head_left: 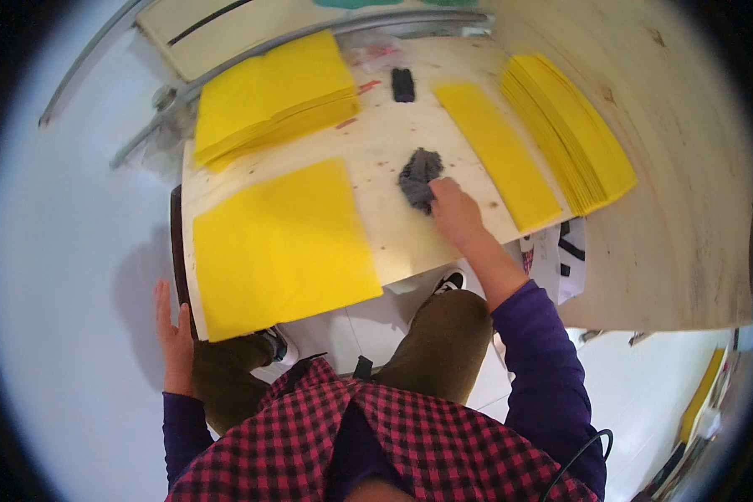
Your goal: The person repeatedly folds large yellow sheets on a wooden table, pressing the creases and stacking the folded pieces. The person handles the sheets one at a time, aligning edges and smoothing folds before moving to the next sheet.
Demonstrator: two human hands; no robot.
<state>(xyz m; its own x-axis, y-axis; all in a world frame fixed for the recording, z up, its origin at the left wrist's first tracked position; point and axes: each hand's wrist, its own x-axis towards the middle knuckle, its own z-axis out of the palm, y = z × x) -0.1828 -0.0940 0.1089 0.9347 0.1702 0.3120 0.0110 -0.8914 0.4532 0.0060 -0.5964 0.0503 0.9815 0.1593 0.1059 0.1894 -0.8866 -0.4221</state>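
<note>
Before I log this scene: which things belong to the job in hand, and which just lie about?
Likely the job:
- grey cloth, in the right hand
- yellow sheets
- yellow strips

Probably lying about:
- black block
- red scraps

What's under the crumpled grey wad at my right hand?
Bare wooden tabletop shows around the crumpled grey wad, which appears to rest on it. The right hand has its fingers on the wad's right side. Anything directly beneath is covered, so I can't tell.

Right hand (458, 216) gripping grey cloth (418, 177); left hand (174, 339) near table (397, 238) edge; yellow sheets (284, 247) on tabletop
</note>
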